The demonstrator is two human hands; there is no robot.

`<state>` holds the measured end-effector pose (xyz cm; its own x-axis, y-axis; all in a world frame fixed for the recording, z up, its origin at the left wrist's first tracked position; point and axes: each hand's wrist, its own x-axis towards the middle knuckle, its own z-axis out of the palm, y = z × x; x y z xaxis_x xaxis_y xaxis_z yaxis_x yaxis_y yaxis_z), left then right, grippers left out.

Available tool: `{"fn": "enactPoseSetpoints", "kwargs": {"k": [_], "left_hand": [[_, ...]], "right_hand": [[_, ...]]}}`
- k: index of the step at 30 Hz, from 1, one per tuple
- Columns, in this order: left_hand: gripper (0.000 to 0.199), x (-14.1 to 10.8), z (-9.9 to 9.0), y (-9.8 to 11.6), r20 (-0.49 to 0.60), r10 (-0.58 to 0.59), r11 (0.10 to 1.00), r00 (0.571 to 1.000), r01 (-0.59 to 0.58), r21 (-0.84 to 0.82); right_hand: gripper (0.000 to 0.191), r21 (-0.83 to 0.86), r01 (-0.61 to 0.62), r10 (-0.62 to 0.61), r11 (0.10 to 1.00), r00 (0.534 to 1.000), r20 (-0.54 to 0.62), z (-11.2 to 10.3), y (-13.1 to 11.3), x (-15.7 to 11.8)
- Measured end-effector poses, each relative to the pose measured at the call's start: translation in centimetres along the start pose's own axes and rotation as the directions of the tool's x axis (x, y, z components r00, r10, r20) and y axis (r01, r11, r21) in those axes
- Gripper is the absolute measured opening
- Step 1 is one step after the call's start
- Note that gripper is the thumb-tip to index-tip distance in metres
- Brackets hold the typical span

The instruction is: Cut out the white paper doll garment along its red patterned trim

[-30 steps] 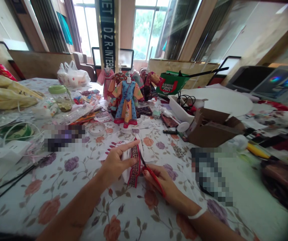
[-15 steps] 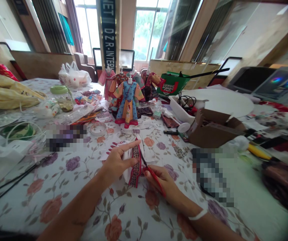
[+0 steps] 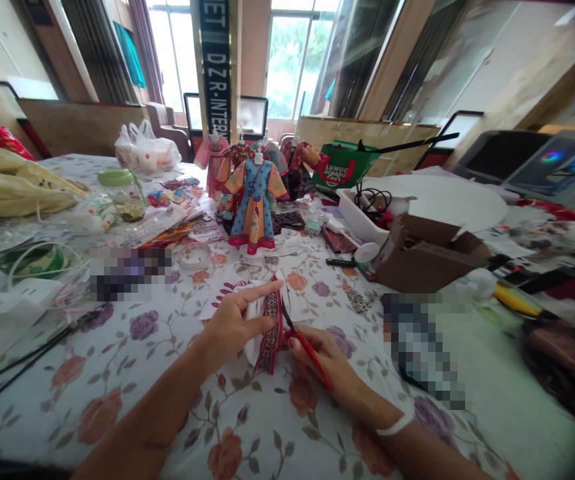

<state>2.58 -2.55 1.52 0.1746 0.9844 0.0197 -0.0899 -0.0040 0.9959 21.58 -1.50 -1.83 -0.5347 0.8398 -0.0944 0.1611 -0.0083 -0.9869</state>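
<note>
A white cloth piece [image 3: 251, 343] edged with a patterned red and black trim band [image 3: 270, 333] lies on the flowered tablecloth. My left hand [image 3: 230, 327] holds it, index finger stretched along the top of the band and thumb pressing on its face. Red-handled scissors [image 3: 312, 360] are gripped in my right hand [image 3: 325, 357], their dark blades pointing up and away along the band's right edge. White paper with red marks [image 3: 217, 303] lies partly under the cloth, just beyond my left hand.
Small dresses on stands, a blue and orange one [image 3: 255, 207] foremost, rise behind my hands. An open cardboard box [image 3: 412, 267] sits to the right, a tape roll [image 3: 195, 255] ahead left. White adapter and cables [image 3: 32, 293] lie left.
The scissor blades look slightly more open beside the band. Both hands stay in nearly the same place, and their holds are unchanged.
</note>
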Motion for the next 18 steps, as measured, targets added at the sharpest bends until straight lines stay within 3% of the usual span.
{"fn": "enactPoseSetpoints", "kwargs": {"k": [18], "left_hand": [[0.055,0.04,0.16,-0.39,-0.029,0.005,1.000,1.000,-0.006,-0.012]], "right_hand": [[0.054,-0.008,0.008,-0.008,1.000,1.000,-0.022,-0.02,0.22,0.07]]}}
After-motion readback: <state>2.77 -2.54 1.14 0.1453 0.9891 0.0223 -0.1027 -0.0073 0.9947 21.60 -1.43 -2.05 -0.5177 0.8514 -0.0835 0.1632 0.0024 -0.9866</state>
